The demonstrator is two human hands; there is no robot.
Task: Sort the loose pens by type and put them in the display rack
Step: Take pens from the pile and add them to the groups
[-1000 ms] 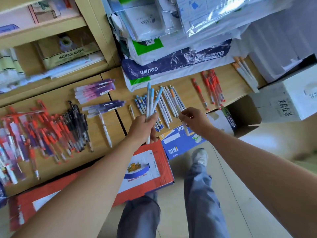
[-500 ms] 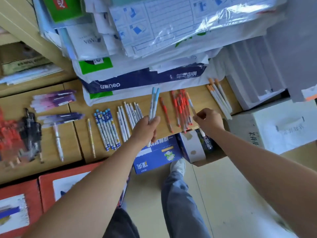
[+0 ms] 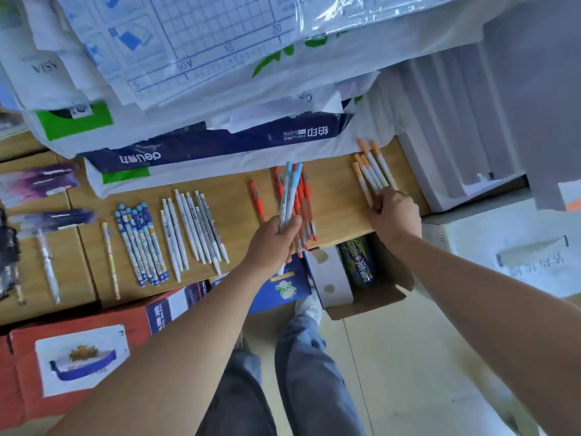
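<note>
Sorted rows lie on the wooden shelf (image 3: 333, 190): blue-patterned pens (image 3: 141, 243), white pens (image 3: 195, 228), red pens (image 3: 303, 199), over which the left hand (image 3: 276, 237) grips pale-blue-capped pens (image 3: 290, 190), while the right hand (image 3: 394, 215), earlier beside the red ones, now curls round the orange-capped pens (image 3: 372, 171).

Plastic-wrapped paper packs (image 3: 220, 143) lie stacked on a wooden surface (image 3: 333, 190); a red carton (image 3: 22, 372) stands below.

"deli" on navy paper wrapper (image 3: 220, 143), "15" and "20" on gridded sheet (image 3: 204, 29)
</note>
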